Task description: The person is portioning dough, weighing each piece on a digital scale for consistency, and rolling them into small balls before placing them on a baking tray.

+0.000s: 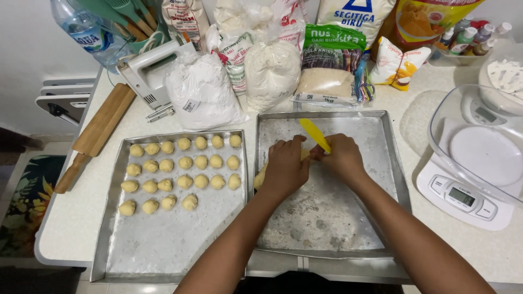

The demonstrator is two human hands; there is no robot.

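My left hand [284,166] rests on a pale yellow log of dough [260,177] lying in the floured right-hand metal tray [381,130]. My right hand [342,158] holds a thin yellow plastic cutter [314,134], its blade slanting up and away between the two hands. Most of the dough is hidden under my left hand. On the left-hand metal tray [163,245] sit several small round dough balls [185,163] in rows.
Behind the trays stand bags of flour and sugar [271,73], a white hand mixer [147,68] and a water bottle [87,27]. A wooden rolling pin [95,136] lies at the left. A kitchen scale with a clear bowl [474,163] sits at the right.
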